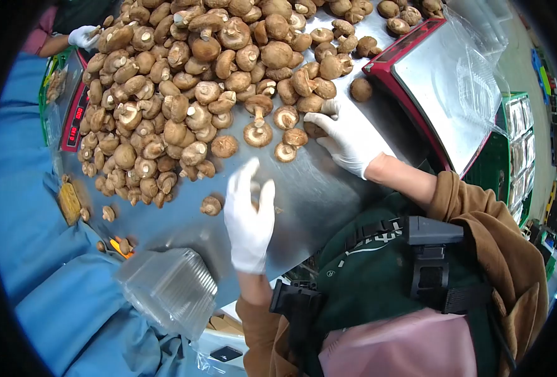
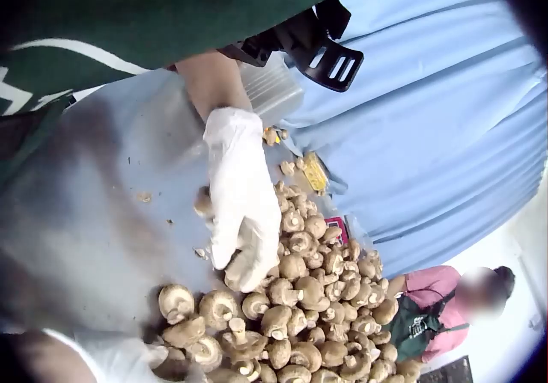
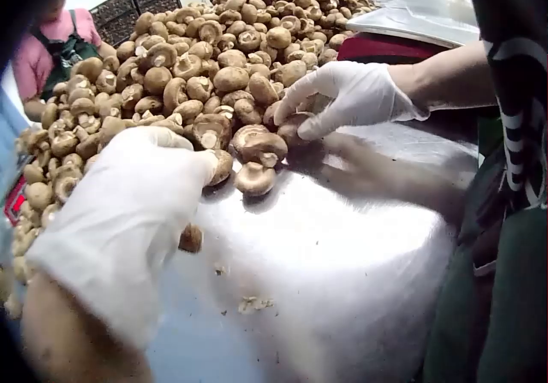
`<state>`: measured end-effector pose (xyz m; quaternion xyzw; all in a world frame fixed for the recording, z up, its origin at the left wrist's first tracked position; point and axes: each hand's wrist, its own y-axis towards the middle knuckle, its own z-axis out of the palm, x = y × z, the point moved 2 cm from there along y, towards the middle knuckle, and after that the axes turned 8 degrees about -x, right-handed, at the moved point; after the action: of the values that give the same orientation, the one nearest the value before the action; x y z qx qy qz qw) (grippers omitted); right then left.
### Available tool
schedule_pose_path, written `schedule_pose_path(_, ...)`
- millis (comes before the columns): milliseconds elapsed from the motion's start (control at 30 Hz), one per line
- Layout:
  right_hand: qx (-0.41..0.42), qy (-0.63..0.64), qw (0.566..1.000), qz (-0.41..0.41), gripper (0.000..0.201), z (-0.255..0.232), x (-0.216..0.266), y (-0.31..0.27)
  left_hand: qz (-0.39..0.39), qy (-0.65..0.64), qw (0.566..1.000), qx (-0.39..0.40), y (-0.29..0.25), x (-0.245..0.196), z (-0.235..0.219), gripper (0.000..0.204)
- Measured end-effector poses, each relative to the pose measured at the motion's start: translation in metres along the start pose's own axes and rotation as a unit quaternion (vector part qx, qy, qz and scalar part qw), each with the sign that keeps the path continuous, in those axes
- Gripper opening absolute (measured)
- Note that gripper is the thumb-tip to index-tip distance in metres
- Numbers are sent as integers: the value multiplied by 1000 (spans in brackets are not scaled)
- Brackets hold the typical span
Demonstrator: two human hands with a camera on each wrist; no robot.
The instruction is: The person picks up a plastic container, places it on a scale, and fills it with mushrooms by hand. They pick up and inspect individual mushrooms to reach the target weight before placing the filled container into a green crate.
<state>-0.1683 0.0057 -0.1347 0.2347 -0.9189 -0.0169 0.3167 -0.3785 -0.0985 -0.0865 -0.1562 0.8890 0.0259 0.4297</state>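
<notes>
Brown mushrooms (image 1: pixel 178 108) lie heaped on a metal table, with several loose ones along the near edge of the heap. My gloved right hand (image 1: pixel 352 141) has its thumb and fingers round a mushroom (image 1: pixel 314 129) at the heap's right side; the right wrist view shows that hand (image 3: pixel 355 96) gripping the mushroom (image 3: pixel 294 130). Nearer me, my gloved left hand (image 1: pixel 249 220) is held over the metal, thumb and fingers apart, nothing visible between them. Left of it lies a single mushroom (image 1: pixel 211 205). In the left wrist view the left hand (image 2: pixel 244 195) partly covers mushrooms behind its fingers.
A red-edged scale (image 1: pixel 445 88) with plastic packaging stands at the right, and a second red scale (image 1: pixel 76 116) at the far left. Stacked clear trays (image 1: pixel 168 286) sit at the near left, by a blue cloth (image 1: pixel 27 188). Another person's gloved hand (image 1: pixel 83 37) is across the table.
</notes>
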Motion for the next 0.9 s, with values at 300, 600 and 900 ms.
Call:
schedule_pose_path(300, 116, 720, 498, 470, 36, -10, -2, -18, 78, 17, 993, -90, 61, 24, 46, 57)
schedule_pose_path(600, 156, 775, 323, 519, 32, 8, -9, -25, -300, -662, 685, 39, 2, 32, 24, 45)
schedule_pose_path(900, 121, 419, 865, 248, 50, -14, 26, -22, -304, -636, 709, 10, -23, 18, 44, 32)
